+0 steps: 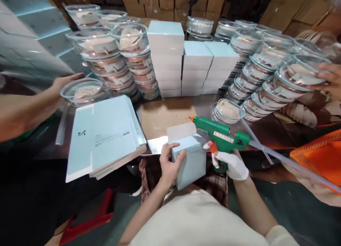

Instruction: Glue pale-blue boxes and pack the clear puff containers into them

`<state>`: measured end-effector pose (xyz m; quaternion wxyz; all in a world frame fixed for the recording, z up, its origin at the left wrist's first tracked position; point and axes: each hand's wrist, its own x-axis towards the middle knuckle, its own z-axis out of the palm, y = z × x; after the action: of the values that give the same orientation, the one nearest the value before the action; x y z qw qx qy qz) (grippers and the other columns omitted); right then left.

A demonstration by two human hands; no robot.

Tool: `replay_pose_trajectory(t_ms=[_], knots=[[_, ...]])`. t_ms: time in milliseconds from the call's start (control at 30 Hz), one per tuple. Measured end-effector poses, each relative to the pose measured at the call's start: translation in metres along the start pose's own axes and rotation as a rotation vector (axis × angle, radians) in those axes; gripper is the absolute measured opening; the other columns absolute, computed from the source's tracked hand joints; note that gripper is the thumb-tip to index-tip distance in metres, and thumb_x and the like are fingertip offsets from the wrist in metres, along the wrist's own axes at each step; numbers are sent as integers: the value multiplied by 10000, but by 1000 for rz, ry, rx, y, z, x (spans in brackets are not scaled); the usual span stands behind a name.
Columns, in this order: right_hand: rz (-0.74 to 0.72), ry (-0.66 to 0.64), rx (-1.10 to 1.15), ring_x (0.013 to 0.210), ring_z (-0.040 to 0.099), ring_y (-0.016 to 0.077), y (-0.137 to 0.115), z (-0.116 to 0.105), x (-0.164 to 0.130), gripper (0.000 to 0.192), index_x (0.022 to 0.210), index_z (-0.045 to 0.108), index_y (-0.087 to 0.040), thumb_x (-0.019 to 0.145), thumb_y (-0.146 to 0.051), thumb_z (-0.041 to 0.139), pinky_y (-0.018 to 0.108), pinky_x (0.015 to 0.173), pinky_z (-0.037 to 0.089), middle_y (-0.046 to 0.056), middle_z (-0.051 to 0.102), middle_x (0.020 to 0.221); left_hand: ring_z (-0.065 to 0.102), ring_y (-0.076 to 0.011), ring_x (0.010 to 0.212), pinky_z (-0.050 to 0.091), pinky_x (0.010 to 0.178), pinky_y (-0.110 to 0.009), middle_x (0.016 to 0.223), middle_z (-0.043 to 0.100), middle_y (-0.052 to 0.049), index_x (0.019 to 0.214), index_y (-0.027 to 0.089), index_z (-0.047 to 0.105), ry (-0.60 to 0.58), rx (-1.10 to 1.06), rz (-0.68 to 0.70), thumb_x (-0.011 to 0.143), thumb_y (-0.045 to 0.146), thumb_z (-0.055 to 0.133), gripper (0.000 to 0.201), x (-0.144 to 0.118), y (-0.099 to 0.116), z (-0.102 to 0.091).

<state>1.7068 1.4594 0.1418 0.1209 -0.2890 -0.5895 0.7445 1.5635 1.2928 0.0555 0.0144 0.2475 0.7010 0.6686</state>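
Observation:
My left hand [170, 164] grips a light blue cardboard box [192, 164] by its left side, thumb on the near face. A pale flap [181, 132] stands up at the box's far edge. In my right hand [231, 164], which wears a white glove, is a green glue gun [221, 132] with my fingers around its handle at the orange trigger. Its orange nozzle points left, just above the flap. A long clear glue stick [290, 160] runs out of the gun's back end. Below the box is my lap.
A stack of flat light blue printed cardboard sheets [106, 132] lies left. Brown cardboard [165, 114] covers the table's middle. White and blue boxes [167, 54] are piled behind, between stacked clear round containers [106, 61]. Co-workers' hands [66, 80] reach in from both sides. An orange basket [322, 157] stands right.

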Motion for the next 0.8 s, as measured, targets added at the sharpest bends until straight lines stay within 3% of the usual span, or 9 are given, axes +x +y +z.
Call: replay_pose_trajectory(t_ms=[100, 200, 333, 567, 800], knots=[[-59, 66, -186, 481, 586, 160, 14, 9, -12, 326, 982, 773, -194, 797, -461, 753, 289, 465, 503, 23, 705, 643, 637, -188, 890, 490, 756, -280, 981, 656, -19, 1025, 241, 744, 7, 3, 8, 890, 461, 793, 262, -1, 3, 2], [-244, 65, -389, 688, 729, 226, 22, 20, -15, 180, 895, 752, -221, 787, -365, 752, 345, 647, 628, 55, 788, 836, 648, -194, 910, 514, 803, -301, 1004, 660, -27, 1037, 238, 740, 9, 6, 33, 895, 453, 791, 263, -2, 5, 4], [-435, 63, -546, 689, 728, 235, 25, 31, -7, 91, 798, 697, -212, 733, -269, 726, 351, 672, 629, 53, 763, 784, 660, -213, 974, 535, 879, -336, 1020, 677, -42, 1031, 235, 731, -1, 25, 96, 913, 428, 773, 229, -4, 7, 6], [-247, 121, -444, 691, 722, 244, 34, 27, 0, 171, 803, 715, -219, 754, -378, 754, 396, 695, 657, 55, 778, 797, 673, -226, 990, 547, 898, -355, 1021, 684, -45, 1032, 239, 737, -6, 42, 86, 904, 449, 778, 250, -7, 6, 2], [-253, 180, -432, 747, 741, 257, 31, 20, -5, 225, 898, 729, -231, 731, -375, 773, 394, 732, 667, 55, 794, 854, 676, -230, 1000, 553, 905, -354, 1036, 695, -49, 1032, 245, 755, 8, 46, 62, 886, 451, 798, 257, -9, 5, 1]])
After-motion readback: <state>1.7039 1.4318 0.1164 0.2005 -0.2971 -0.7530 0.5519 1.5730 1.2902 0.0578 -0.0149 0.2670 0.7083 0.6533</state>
